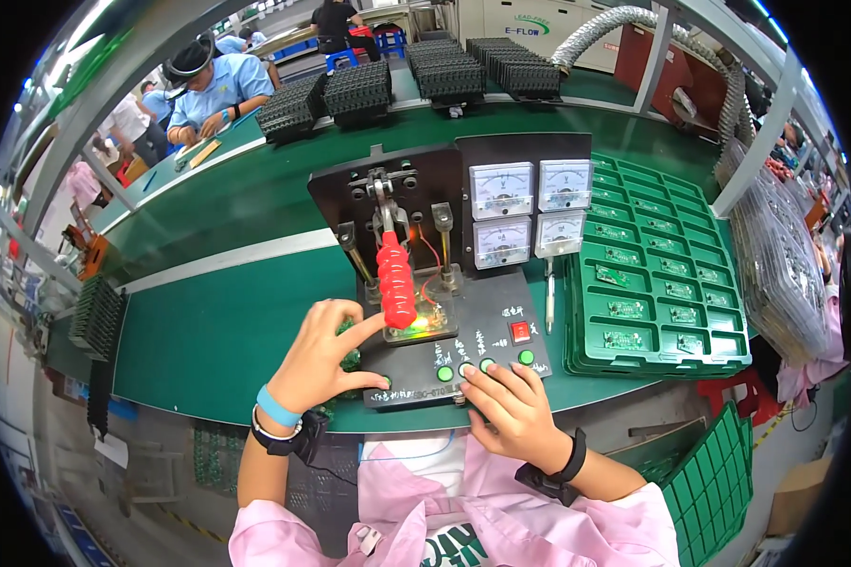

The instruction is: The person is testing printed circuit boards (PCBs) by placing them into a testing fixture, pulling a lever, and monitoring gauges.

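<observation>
A black test fixture (411, 364) stands before me, with a toggle clamp whose red grip (396, 283) points down over a clear plate (435, 321). Yellow-green light glows under that plate. My left hand (317, 354) holds nothing. Its thumb lies on a button at the fixture's front left corner, and its index finger reaches to the lower end of the red grip. My right hand (512, 408) rests flat, fingertips on the middle green buttons. One green button (445, 374) shows left of them, another (526, 357) to the right. Four-dial meter panel (501, 189) stands behind.
Stacked green trays (624, 338) holding small circuit boards stand at the right, a white pen (550, 298) beside them. Black racks (359, 90) line the far bench edge. Clear plastic trays (775, 255) are piled far right. A co-worker (219, 90) sits at the far left.
</observation>
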{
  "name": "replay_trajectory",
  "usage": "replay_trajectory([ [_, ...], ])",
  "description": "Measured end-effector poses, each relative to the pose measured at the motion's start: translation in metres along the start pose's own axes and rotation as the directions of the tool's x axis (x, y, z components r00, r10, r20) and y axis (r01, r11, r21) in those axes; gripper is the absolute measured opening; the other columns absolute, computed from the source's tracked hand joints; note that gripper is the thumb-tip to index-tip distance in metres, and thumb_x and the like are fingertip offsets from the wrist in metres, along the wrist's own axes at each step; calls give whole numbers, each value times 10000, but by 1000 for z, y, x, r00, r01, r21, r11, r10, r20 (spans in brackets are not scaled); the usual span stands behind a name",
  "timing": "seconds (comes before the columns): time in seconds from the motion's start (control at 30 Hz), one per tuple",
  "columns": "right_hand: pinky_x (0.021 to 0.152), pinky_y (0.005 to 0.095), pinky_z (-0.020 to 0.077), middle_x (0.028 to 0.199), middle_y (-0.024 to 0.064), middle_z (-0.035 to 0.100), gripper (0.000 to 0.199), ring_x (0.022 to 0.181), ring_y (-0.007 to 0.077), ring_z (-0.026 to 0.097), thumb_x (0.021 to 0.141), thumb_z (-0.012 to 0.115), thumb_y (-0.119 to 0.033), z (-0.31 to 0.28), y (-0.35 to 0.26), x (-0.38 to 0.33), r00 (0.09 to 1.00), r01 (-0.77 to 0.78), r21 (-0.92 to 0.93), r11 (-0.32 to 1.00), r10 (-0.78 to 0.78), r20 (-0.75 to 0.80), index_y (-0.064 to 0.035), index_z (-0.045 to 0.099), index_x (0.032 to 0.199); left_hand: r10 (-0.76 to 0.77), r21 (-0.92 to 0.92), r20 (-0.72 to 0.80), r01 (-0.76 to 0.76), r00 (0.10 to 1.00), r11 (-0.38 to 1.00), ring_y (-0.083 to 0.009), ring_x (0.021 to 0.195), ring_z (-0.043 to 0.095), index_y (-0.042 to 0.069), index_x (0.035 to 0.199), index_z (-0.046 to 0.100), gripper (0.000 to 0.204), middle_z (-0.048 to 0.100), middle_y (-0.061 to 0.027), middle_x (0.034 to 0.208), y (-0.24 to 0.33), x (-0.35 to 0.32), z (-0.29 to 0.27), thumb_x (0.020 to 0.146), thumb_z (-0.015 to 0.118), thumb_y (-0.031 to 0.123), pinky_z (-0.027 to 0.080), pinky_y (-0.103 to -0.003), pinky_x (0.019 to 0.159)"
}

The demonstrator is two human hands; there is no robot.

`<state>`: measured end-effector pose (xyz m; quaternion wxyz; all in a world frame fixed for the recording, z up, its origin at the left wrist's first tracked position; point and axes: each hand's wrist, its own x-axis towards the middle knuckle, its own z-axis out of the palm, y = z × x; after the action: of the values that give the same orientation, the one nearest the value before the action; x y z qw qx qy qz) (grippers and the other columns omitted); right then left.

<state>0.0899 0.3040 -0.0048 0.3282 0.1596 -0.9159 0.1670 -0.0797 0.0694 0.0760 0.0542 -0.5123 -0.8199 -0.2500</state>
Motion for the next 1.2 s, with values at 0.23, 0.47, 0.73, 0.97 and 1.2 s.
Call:
replay_trajectory([
  [0.23,926,398,450,1211,131,636,427,1086,258,595,695,760,-145,-25,11,44,914,-88,21,996,72,400,-78,671,1108,-47,-7,112,48,993,999,-325,1096,486,99,1353,517,823,490,-133,1221,2,-1,4,647,853,355,433,-420,948],
  [0.47,854,411,497,1189,140,606,631,1013,305,602,748,789,-191,-53,17,246,705,410,102,906,-244,-666,-51,521,1303,-33,-134,-100,20,994,991,-296,1007,530,110,1349,527,719,531,-113,1143,6,-22,4,712,819,270,455,-416,907],
  [0.73,950,390,431,1157,187,545,258,1070,310,545,903,554,-47,-24,43,233,641,-46,253,966,223,-735,20,549,1153,-166,140,-79,176,983,974,-281,948,594,70,1036,656,286,615,-78,1040,-39,-53,-14,790,740,188,476,-402,842],
  [0.97,681,264,437,948,30,591,163,754,98,524,866,655,-70,-18,54,111,844,-536,468,702,454,285,-1,653,1014,-161,248,-16,160,987,955,-300,910,599,42,880,633,96,635,-81,964,-63,-33,-8,802,684,65,485,-409,814],
  [1.2,690,340,468,842,104,555,329,736,224,560,750,773,-149,6,41,121,814,-553,401,731,370,447,18,696,1023,-186,145,60,175,981,974,-311,885,625,45,931,658,153,648,-98,968,-68,-26,-9,784,678,7,517,-382,776],
])
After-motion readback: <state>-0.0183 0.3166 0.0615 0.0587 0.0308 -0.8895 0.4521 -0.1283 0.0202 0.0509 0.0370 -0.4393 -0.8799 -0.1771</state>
